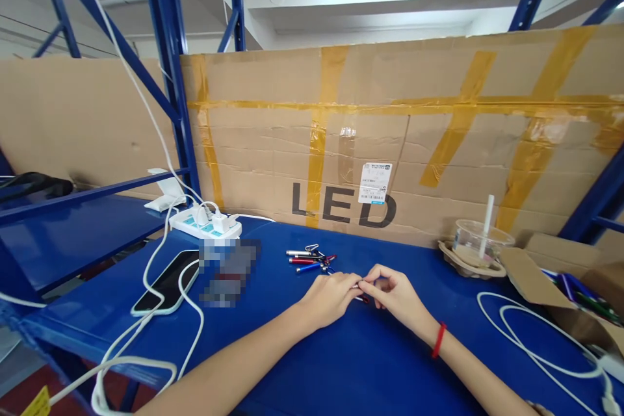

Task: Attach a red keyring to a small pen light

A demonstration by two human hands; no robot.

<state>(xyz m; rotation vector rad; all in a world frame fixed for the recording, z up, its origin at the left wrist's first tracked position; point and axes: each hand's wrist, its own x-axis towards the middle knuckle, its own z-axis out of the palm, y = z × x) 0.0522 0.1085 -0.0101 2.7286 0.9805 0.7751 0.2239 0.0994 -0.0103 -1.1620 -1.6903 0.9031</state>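
Observation:
My left hand (332, 301) and my right hand (394, 292) meet over the middle of the blue shelf, fingertips together. Both are closed, pinching a small slim piece (357, 285) that the fingers mostly hide; its kind I cannot make out. Just under the fingers shows the end of a dark red item (362, 299); whether it is part of the held piece I cannot tell. Beyond my left hand lies a small pile of slim metal tubes with clips, among them a silver tube (297, 253), a red tube (302, 261) and a blue tube (309, 268).
At the left are a phone (166, 283), a white power strip (207, 226) and loose white cables (195, 305). To the right stand a plastic cup with a straw (480, 244) and an open cardboard box (541, 276) holding pens. A cardboard wall (273, 149) closes off the back.

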